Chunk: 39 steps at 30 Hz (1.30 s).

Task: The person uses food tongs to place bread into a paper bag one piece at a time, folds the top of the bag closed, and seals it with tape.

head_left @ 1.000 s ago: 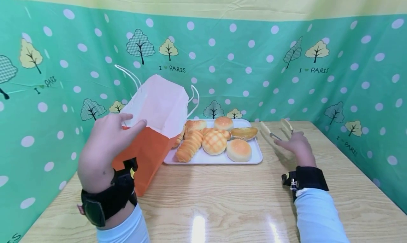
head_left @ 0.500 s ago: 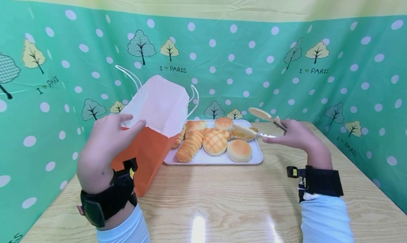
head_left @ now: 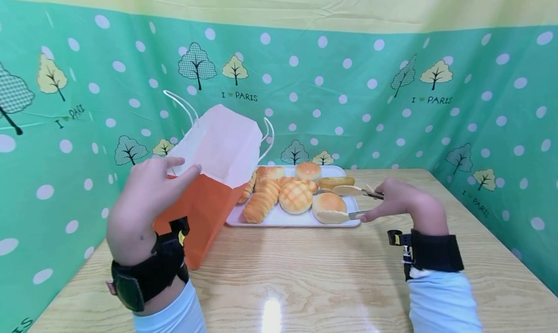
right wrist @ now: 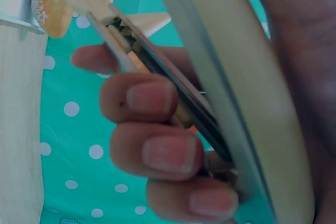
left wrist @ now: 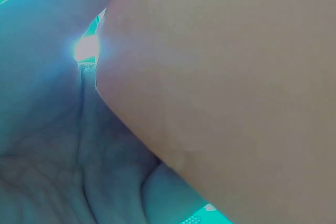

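Note:
My left hand [head_left: 141,192] grips the near left rim of an orange paper bag [head_left: 198,214] with a white inside and white cord handles. The bag leans with its mouth open towards the tray; its paper fills most of the left wrist view. My right hand [head_left: 403,202] holds a pair of tongs [head_left: 347,191], with fingers curled round the handle [right wrist: 226,77] in the right wrist view. The spread tong tips lie at either side of a round golden bun [head_left: 330,202] at the front right of the white tray [head_left: 283,220].
Left of that bun on the tray sit a crosshatched bun [head_left: 295,197] and a ridged roll [head_left: 262,202]. Behind are a round bun [head_left: 308,171] and a long filled roll [head_left: 335,182]. A green dotted curtain [head_left: 305,100] encloses the wooden table [head_left: 279,270].
My right hand has lifted the tongs from the table's right side, swung them left over the tray and lowered them around the front right bun. My left hand stays on the bag.

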Each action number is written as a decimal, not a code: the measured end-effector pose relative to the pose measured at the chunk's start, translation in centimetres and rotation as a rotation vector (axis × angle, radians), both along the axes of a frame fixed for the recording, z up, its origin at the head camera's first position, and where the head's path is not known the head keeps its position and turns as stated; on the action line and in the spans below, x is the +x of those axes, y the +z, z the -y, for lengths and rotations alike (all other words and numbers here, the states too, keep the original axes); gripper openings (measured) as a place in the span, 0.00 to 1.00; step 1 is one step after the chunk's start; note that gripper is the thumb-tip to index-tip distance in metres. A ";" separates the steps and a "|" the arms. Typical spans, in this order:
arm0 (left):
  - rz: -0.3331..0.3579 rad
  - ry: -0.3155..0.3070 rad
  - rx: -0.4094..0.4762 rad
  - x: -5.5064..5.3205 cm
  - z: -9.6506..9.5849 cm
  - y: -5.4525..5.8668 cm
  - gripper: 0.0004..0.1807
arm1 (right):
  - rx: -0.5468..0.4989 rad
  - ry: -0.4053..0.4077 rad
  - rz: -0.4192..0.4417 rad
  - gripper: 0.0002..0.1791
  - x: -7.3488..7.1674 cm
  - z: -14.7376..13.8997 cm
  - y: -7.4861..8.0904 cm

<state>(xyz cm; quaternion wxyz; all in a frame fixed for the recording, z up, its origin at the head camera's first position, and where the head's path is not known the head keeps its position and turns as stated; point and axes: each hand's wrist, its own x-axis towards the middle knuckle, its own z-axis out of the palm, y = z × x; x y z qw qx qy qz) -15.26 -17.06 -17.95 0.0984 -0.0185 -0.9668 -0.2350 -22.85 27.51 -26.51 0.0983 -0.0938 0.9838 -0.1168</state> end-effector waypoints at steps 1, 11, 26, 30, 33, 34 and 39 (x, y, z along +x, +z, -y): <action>-0.001 0.000 -0.001 0.0 0.0 0.0 0.42 | 0.008 -0.006 0.007 0.38 -0.1 0.1 -0.1; -0.010 -0.014 0.009 0.0 0.0 -0.1 0.42 | 0.040 -0.048 0.053 0.42 -0.7 0.7 -1.1; -0.020 -0.018 0.012 -0.1 0.0 -0.3 0.43 | 0.015 -0.044 0.095 0.36 0.6 0.2 0.3; -0.030 -0.017 0.010 -0.1 0.0 -0.3 0.41 | -0.019 -0.030 0.074 0.33 1.1 -0.2 0.9; -0.038 -0.012 0.007 -0.1 0.0 -0.3 0.39 | -0.032 -0.008 0.042 0.32 1.4 -0.4 1.4; -0.043 -0.009 0.005 -0.1 0.0 -0.3 0.38 | -0.034 -0.008 0.034 0.33 1.5 -0.4 1.6; -0.052 0.002 0.032 0.1 -0.2 -0.3 0.32 | -0.067 0.000 -0.060 0.34 2.2 -0.1 2.4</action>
